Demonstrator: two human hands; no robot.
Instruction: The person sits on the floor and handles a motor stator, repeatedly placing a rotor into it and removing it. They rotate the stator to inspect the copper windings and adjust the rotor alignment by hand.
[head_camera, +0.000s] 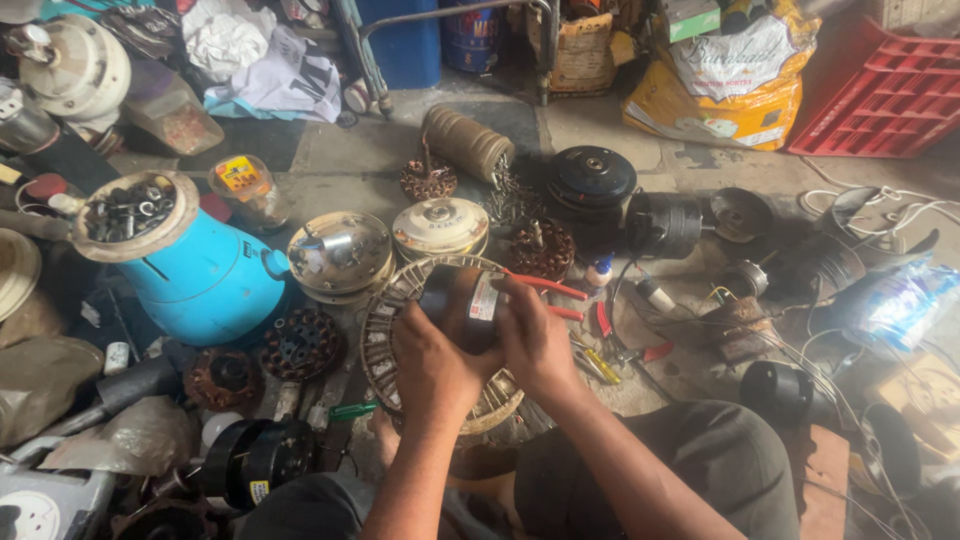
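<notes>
Black cylinder (462, 305) w/ label, axis level, left hand (432, 365) & right hand (533, 340) both in closed grip.

Single head-worn camera, looked steeply down, close over both hands, cluttered workshop floor (350, 170) filled the frame

Black cylindrical capacitor (462, 305) with red-and-white label, lying tilted, gripped from both sides, held just above round slotted fan stator ring (385, 345) resting on floor before knees.
</notes>
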